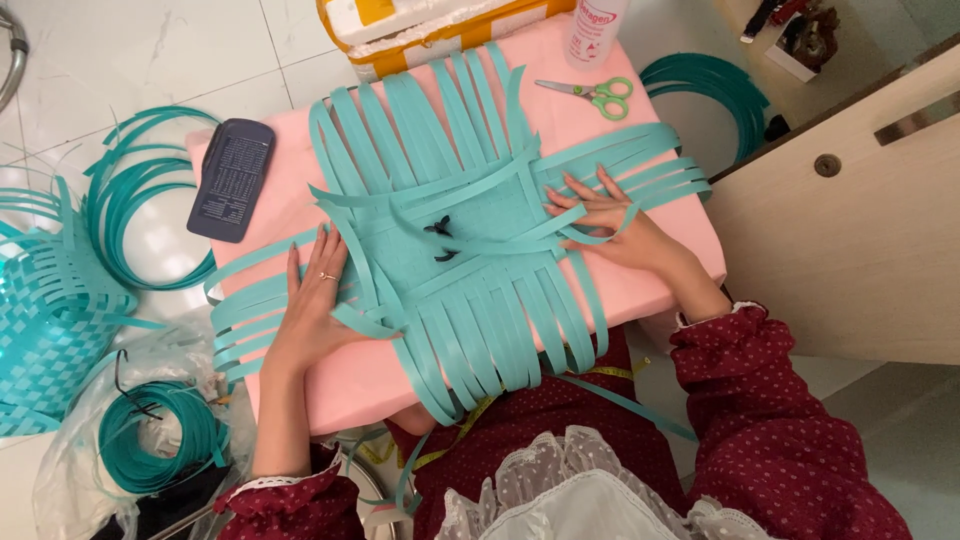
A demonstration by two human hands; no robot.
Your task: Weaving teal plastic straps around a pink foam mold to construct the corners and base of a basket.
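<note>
Right now a person sits with a pink board [360, 375] on the lap, in the middle of the frame; on it lies a woven mat [455, 225] of teal strips, with loose strip ends sticking out on all four sides; two small black clips [440, 240] sit near the mat's middle. The left hand [318, 300] lies flat at the mat's left edge, fingers spread and straight, pressing down on the strips and gripping nothing; a ring shows on one finger. The right hand [600, 220] rests on the mat's right side, fingers stretched out over the strips; one thin strip [610, 237] curls over it by the thumb, but I cannot tell if the fingers pinch it. Both sleeves are dark red with small dots.

At the upper left of the board lies a dark flat case [232, 178]; at the upper right lie green scissors [595, 95], and just above them stands a white bottle [592, 30]. A yellow and white box [440, 25] touches the board's top edge. On the floor at the left are teal coils [125, 200]; a half-woven basket [45, 320] sits at the far left; at the lower left one more coil [160, 435] lies in a clear bag. More teal loops [715, 90] lie at the upper right, beside a pale cabinet [850, 230].
</note>
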